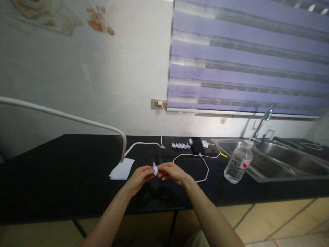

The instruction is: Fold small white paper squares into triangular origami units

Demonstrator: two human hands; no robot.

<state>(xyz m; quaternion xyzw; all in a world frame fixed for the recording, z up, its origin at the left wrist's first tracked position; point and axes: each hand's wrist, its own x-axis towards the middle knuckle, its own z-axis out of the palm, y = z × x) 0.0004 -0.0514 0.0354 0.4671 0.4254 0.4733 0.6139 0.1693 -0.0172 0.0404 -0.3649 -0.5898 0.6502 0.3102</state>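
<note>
Between my hands, above the front part of the black countertop, is a small piece of folded white paper (155,169). My left hand (142,176) pinches its left side, fingers closed. On the other side, my right hand (171,172) grips it between thumb and fingers. A stack of white paper sheets (122,170) lies to the left of my left hand, its sheets slightly fanned. Behind my right hand, several small folded paper pieces (181,146) stand in a row on the countertop.
A dark device (197,145) with white cables sits beside the row. To the right, a water bottle (238,163) stands by the steel sink (269,161) and tap (266,116). A thick white cable (77,118) arches in from the left. One cord reaches the wall socket (158,104).
</note>
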